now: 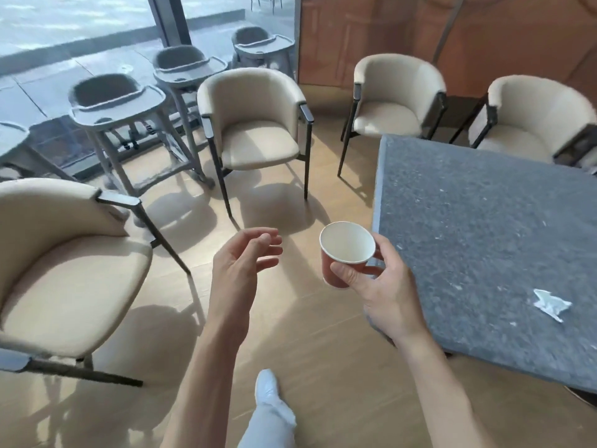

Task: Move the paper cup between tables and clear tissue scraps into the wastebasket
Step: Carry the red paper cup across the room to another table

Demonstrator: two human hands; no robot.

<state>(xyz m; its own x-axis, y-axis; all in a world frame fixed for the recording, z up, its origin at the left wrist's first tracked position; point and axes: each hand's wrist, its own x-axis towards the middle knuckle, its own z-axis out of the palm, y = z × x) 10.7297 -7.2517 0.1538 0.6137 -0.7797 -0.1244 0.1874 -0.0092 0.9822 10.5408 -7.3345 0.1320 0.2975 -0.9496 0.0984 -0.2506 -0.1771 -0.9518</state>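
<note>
Head view: fingers (347, 275) of my right hand (384, 295) curl round the paper cup (344, 255), just beside the counter (478, 227). My left hand (240, 263) is loose, holding nothing. One tissue scrap (550, 303) still lies on the counter, so cleaning is left.

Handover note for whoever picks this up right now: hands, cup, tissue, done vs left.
Right hand: grips the red paper cup, upright and empty, in the air over the floor just off the grey table's near-left corner.
Left hand: open, holds nothing, raised over the floor.
Tissue scrap: lies crumpled on the table near its front edge; small white flecks lie around it.
Done: cup is picked up.
Left: set the cup on a table; clear the scrap into the wastebasket, which is not in view.
</note>
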